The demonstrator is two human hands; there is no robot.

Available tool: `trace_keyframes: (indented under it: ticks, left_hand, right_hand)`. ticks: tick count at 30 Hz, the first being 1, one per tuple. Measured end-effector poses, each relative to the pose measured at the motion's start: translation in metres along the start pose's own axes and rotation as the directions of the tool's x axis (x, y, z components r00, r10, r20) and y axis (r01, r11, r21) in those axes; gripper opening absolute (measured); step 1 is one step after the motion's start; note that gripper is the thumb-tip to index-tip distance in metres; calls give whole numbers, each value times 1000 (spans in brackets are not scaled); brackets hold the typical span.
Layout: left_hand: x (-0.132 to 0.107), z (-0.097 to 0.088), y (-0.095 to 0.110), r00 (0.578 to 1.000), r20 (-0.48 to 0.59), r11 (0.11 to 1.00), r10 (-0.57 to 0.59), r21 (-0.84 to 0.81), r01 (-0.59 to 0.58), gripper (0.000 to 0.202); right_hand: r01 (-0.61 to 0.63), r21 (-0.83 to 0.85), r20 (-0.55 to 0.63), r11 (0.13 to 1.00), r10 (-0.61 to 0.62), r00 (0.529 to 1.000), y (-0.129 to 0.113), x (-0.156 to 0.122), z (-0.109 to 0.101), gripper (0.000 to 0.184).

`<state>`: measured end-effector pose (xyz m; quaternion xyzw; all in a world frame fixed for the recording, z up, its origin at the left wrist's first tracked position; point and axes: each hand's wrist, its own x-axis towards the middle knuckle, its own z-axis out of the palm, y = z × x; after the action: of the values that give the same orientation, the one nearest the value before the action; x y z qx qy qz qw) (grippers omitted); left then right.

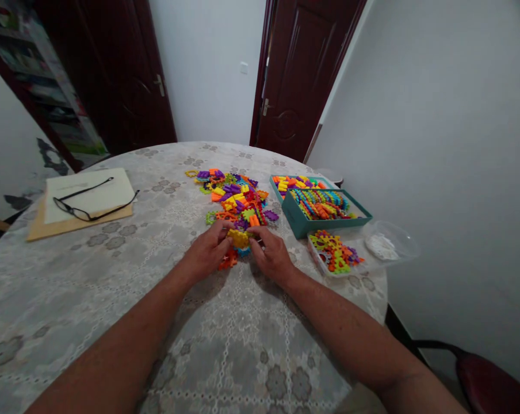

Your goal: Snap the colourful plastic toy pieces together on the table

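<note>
1. the yellow piece (238, 238) sits between the two hands, at the near end of the heap of toy pieces (238, 201).
2. the left hand (209, 248) has its thumb and fingers bent nearly together on the piece's left end; the right hand (271, 253) pinches the right end likewise.
3. to work it well, keep both grips light and at the ends, so the toothed rim stays visible, and press evenly; a one-sided push could twist it. whether it is one piece or several, i cannot tell.
4. on the right, the clear tub (317, 260) and green box (301, 227) limit sideways elbow swing.
5. the near tablecloth (234, 345) gives open room toward the body.
6. leftward is roomy too, up to the glasses (85, 215) on the paper (87, 185) near the table's edge.
</note>
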<state>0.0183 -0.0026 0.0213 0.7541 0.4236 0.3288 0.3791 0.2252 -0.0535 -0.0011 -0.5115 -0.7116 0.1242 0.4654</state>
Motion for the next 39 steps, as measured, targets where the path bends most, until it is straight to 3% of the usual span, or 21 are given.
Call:
trace_keyframes:
  ticks: [3, 6, 12, 16, 20, 25, 29, 34, 36, 39]
  left_hand:
    - [1, -1, 0, 1000, 29, 1000, 9, 13, -10, 42]
    - [2, -1, 2, 995, 46, 994, 88, 62, -91, 39]
    - [2, 5, 4, 985, 115, 988, 129, 68, -137, 47]
    - [2, 0, 3, 989, 103, 990, 111, 78, -119, 50]
    - [4, -14, 4, 995, -66, 965, 81, 253, -62, 44]
    - [8, -25, -2, 985, -162, 942, 63, 337, -5, 43]
    - [10, -24, -8, 985, -168, 946, 47, 325, 10, 38]
    - [10, -24, -9, 985, -169, 951, 40, 310, 14, 35]
    - [10, -26, -8, 984, -178, 945, 29, 324, 31, 37]
    - [11, -30, -10, 981, -194, 938, 24, 345, 45, 38]
  right_hand:
    - [-71, 66, 47, 995, 68, 997, -10, -2, -2, 29]
    - [-72, 90, 93, 993, 63, 994, -15, -2, -1, 36]
    - [-97, -29, 169, 995, 100, 980, -15, 7, -10, 33]
    - [-116, -80, 174, 990, 128, 976, -13, 23, -46, 26]
    - [-168, -237, -53, 957, 160, 986, 5, 39, -105, 27]
    - [-372, -500, -309, 782, 240, 920, 56, 52, -191, 34]
    - [-497, -646, -379, 580, 322, 867, 98, 60, -241, 35]
    - [-553, -763, -378, 335, 462, 802, 129, 66, -258, 38]
    - [-531, -788, -331, 311, 514, 792, 135, 67, -256, 38]
    - [-484, -800, -237, 353, 555, 797, 141, 69, -254, 35]
